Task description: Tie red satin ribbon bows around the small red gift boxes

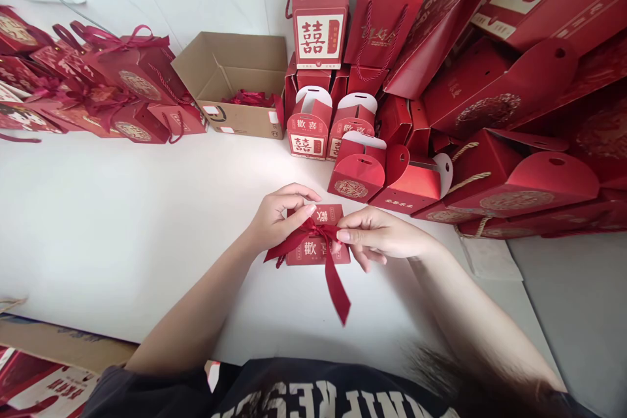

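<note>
A small red gift box (296,255) with pale Chinese characters lies on the table before me. A dark red satin ribbon (337,297) is tied in a bow across its top, one tail trailing toward me and the other out to the left. My left hand (284,219) curves around the far left side of the box, its thumb and fingers closed about the bow's left loop. On the other side, my right hand (379,235) pinches the bow's right part between thumb and forefinger; its other fingers hang curled beside the box.
An open cardboard box (249,121) with red ribbon inside stands at the back. Finished-looking bow-tied boxes (140,78) are stacked at far left. Several red gift boxes (357,166) crowd the back and right. A carton (63,346) with red packaging sits below the table's left edge.
</note>
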Action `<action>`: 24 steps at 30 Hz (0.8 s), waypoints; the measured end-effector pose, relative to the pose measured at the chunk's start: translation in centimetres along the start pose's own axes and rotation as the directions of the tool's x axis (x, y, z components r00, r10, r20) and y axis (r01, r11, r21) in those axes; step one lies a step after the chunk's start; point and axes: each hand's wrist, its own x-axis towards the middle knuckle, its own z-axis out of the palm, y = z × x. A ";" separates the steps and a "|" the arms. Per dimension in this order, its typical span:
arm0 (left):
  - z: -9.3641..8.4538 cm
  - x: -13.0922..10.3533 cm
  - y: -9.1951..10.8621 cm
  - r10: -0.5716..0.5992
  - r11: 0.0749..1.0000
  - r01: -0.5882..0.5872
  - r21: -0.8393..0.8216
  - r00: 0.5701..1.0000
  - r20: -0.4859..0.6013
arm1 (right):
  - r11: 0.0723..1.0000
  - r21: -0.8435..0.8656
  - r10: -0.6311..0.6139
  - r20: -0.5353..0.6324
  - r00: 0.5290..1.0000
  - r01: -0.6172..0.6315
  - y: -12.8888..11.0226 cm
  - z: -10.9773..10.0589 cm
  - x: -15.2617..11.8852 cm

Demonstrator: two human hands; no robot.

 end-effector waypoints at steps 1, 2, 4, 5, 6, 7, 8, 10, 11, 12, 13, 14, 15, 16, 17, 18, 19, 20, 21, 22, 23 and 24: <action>0.1 0.0 0.0 0.005 1.000 -0.005 0.003 1.000 -0.005 | 1.000 -0.011 -0.028 -0.030 0.999 0.028 0.0 0.0 0.0; 0.1 -0.1 -0.1 0.012 1.000 -0.011 0.010 1.000 -0.019 | 0.998 -0.018 -0.060 -0.071 0.996 0.059 0.1 0.0 0.1; 0.2 -0.2 -0.2 0.027 0.999 -0.025 0.040 0.998 -0.063 | 0.994 -0.020 -0.111 -0.138 0.984 0.110 0.2 -0.1 0.2; 0.3 -0.2 -0.3 0.035 0.998 -0.030 0.060 0.996 -0.085 | 0.993 -0.020 -0.122 -0.154 0.980 0.121 0.2 -0.1 0.3; 0.4 -0.2 -0.3 0.043 0.996 -0.035 0.082 0.994 -0.102 | 0.992 -0.019 -0.123 -0.162 0.979 0.122 0.3 -0.2 0.4; 0.4 -0.3 -0.2 0.049 0.994 -0.038 0.102 0.992 -0.112 | 0.993 -0.016 -0.120 -0.166 0.979 0.118 0.3 -0.2 0.4; 0.5 -0.3 -0.2 0.055 0.992 -0.040 0.120 0.991 -0.120 | 0.994 -0.011 -0.113 -0.167 0.979 0.113 0.4 -0.2 0.4; 0.5 -0.2 0.0 0.073 0.985 -0.049 0.165 0.987 -0.142 | 0.995 0.001 -0.102 -0.172 0.980 0.103 0.4 -0.2 0.5; 0.6 -0.1 0.1 0.089 0.979 -0.057 0.197 0.984 -0.155 | 0.995 0.008 -0.096 -0.177 0.979 0.099 0.5 -0.2 0.5; 0.6 -0.1 0.2 0.110 0.969 -0.068 0.236 0.980 -0.167 | 0.995 0.016 -0.089 -0.182 0.979 0.094 0.5 -0.2 0.5; 0.6 0.0 0.2 0.134 0.957 -0.082 0.280 0.975 -0.174 | 0.996 0.027 -0.080 -0.182 0.980 0.086 0.6 -0.2 0.6; 0.6 0.0 0.2 0.161 0.941 -0.097 0.325 0.971 -0.176 | 0.996 0.037 -0.070 -0.180 0.981 0.078 0.6 -0.3 0.6; 0.5 0.0 0.2 0.189 0.922 -0.114 0.371 0.967 -0.173 | 0.996 0.047 -0.062 -0.178 0.982 0.072 0.7 -0.3 0.6; 0.5 0.0 0.2 0.223 0.899 -0.135 0.416 0.960 -0.171 | 0.996 0.055 -0.058 -0.176 0.983 0.068 0.8 -0.4 0.7; 0.4 0.0 0.1 0.266 0.874 -0.162 0.458 0.949 -0.171 | 0.996 0.058 -0.056 -0.176 0.983 0.068 0.9 -0.4 0.7; 0.3 -0.1 0.0 0.312 0.846 -0.192 0.497 0.935 -0.170 | 0.996 0.057 -0.058 -0.179 0.982 0.070 0.9 -0.4 0.8; 0.2 -0.2 -0.1 0.354 0.819 -0.219 0.531 0.920 -0.166 | 0.996 0.053 -0.062 -0.182 0.981 0.073 1.0 -0.4 0.8; 0.1 -0.3 -0.3 0.384 0.794 -0.237 0.560 0.910 -0.159 | 0.996 0.048 -0.068 -0.184 0.981 0.078 1.0 -0.4 0.8; -0.1 -0.3 -0.4 0.396 0.774 -0.243 0.585 0.906 -0.148 | 0.996 0.040 -0.076 -0.184 0.980 0.085 1.1 -0.4 0.8; -0.2 -0.4 -0.4 0.394 0.759 -0.239 0.605 0.909 -0.135 | 0.995 0.029 -0.087 -0.186 0.979 0.094 1.1 -0.3 0.8; -0.2 -0.4 -0.5 0.385 0.749 -0.230 0.622 0.914 -0.125 | 0.994 0.011 -0.102 -0.191 0.976 0.106 1.1 -0.3 0.8; -0.3 -0.5 -0.5 0.380 0.743 -0.223 0.631 0.917 -0.124 | 0.993 -0.018 -0.122 -0.200 0.972 0.120 1.1 -0.2 0.8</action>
